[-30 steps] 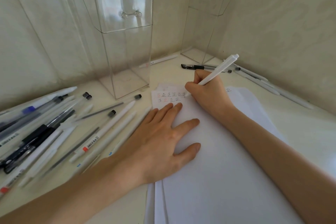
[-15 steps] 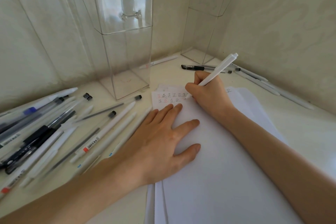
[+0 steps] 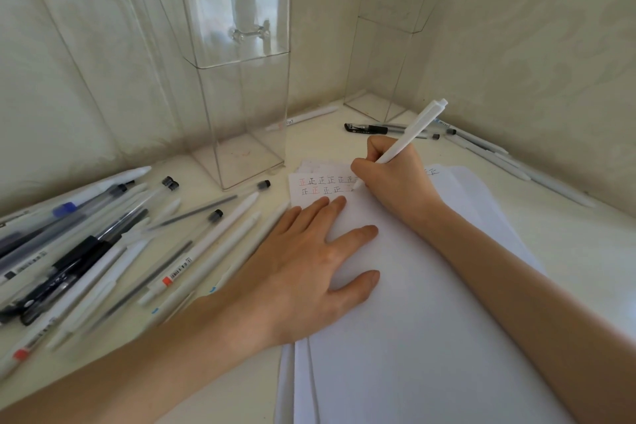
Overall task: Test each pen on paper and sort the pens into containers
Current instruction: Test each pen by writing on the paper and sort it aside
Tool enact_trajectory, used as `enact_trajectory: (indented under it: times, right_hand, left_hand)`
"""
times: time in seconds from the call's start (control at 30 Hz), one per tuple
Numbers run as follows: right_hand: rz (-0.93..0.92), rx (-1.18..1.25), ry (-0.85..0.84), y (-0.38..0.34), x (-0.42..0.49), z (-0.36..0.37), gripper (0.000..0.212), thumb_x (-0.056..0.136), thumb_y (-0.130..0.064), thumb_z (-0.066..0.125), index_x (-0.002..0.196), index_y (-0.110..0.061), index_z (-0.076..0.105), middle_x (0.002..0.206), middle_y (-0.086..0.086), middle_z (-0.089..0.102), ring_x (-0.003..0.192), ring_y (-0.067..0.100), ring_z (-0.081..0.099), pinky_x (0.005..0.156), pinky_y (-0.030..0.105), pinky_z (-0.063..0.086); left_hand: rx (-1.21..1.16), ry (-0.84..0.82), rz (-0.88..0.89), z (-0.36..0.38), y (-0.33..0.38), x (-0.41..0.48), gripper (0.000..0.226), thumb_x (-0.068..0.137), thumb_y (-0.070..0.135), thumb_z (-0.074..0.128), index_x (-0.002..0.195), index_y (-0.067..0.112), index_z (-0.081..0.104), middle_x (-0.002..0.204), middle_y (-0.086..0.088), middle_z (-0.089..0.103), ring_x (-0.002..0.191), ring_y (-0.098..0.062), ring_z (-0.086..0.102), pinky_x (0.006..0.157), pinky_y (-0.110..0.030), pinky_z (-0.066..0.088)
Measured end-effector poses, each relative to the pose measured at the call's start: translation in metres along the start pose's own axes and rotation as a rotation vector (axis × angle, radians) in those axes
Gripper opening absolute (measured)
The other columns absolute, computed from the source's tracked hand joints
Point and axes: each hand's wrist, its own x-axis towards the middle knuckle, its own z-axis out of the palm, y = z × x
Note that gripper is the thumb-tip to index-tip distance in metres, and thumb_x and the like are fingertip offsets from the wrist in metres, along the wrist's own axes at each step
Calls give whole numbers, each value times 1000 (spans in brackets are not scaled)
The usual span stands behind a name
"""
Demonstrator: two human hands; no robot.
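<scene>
My right hand (image 3: 395,179) grips a white click pen (image 3: 413,131), its tip down on the white paper (image 3: 430,303) at the second row of red and black test marks (image 3: 327,184). My left hand (image 3: 309,262) lies flat with spread fingers on the sheet's left part, just below the marks. Two tall clear containers stand behind: one (image 3: 237,86) left of the paper, another (image 3: 385,45) in the far corner. I see no pens inside either.
A heap of several white, black and clear pens (image 3: 103,251) covers the table at left. More pens (image 3: 488,151) lie along the right wall, a black one (image 3: 368,128) and a white one (image 3: 303,118) near the back. Walls close in the corner.
The right hand and pen have shifted slightly down and left along the second row of marks. The left hand stays pressed on the paper.
</scene>
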Motion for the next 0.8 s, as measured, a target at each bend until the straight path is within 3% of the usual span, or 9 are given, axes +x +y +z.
enact_trajectory:
  times: [0.1, 0.17, 0.27, 0.33, 0.4, 0.5, 0.63, 0.73, 0.8]
  right_hand:
    - [-14, 15, 25, 0, -1, -1, 34, 81, -10, 60, 59, -14, 34, 49, -5, 34, 43, 4, 30, 42, 15, 26]
    - [-23, 34, 39, -3, -4, -4, 34, 86, -31, 64, 66, -11, 43, 48, 0, 48, 43, 4, 39, 46, 16, 33]
    - [-19, 47, -8, -6, -10, -13, 37, 85, -45, 62, 78, -10, 51, 48, 6, 59, 44, 7, 47, 52, 20, 39]
    - [-55, 22, -40, -4, -11, -19, 23, 86, -35, 65, 83, -14, 56, 57, 4, 66, 51, 7, 54, 54, 24, 44]
    - [-128, 30, -65, -2, -10, -22, 6, 89, -12, 61, 92, -17, 60, 77, 6, 71, 66, 11, 63, 59, 31, 50]
    - [-43, 309, -152, -3, -10, -26, 40, 86, 17, 40, 109, -9, 60, 101, 14, 67, 73, 19, 68, 64, 27, 54]
    - [27, 611, -251, -6, -11, -28, 33, 90, 12, 43, 118, 0, 57, 106, 17, 63, 69, 24, 69, 67, 30, 56]
    - [26, 636, -295, -9, -15, -22, 25, 91, 4, 53, 115, -1, 58, 101, 16, 64, 70, 25, 69, 65, 29, 55]
    - [23, 632, -342, -12, -19, -17, 22, 90, 2, 56, 111, -4, 60, 97, 14, 63, 74, 27, 70, 67, 29, 55]
  left_hand:
    - [9, 1, 12, -1, -1, 1, 75, 68, 72, -2, 140, 51, 5, 155, 9, -9, 138, -6, -13, 108, -21, -14]
    - [10, 5, 22, -3, 0, 0, 76, 68, 72, -1, 140, 50, 6, 155, 10, -8, 137, -4, -13, 107, -19, -13]
    - [-5, 55, 32, -4, -1, 0, 80, 70, 70, 3, 143, 38, 17, 154, 7, 3, 133, -2, -6, 99, -6, -15]
    - [-54, 133, 44, -6, 0, 0, 78, 75, 67, 14, 140, 26, 27, 150, 5, 20, 132, -3, 8, 97, 0, -8]
    - [-139, 213, 39, -6, 0, -1, 69, 82, 63, 35, 135, 20, 31, 135, 9, 34, 124, -4, 26, 96, -1, 10]
    - [-277, 253, -20, -4, -1, -2, 70, 79, 54, 58, 132, 22, 25, 123, 15, 35, 115, 1, 33, 90, 2, 18]
    - [-334, 236, -7, -5, -2, -2, 76, 70, 63, 54, 132, 33, 22, 120, 19, 38, 111, 4, 36, 89, 2, 21]
    - [-260, 225, 121, -8, -2, -1, 62, 77, 65, 52, 129, 41, 29, 118, 23, 42, 109, 6, 37, 92, -5, 25]
    - [-196, 259, 178, -7, -4, 0, 56, 80, 62, 48, 128, 35, 38, 118, 14, 50, 106, 1, 42, 91, -11, 30]
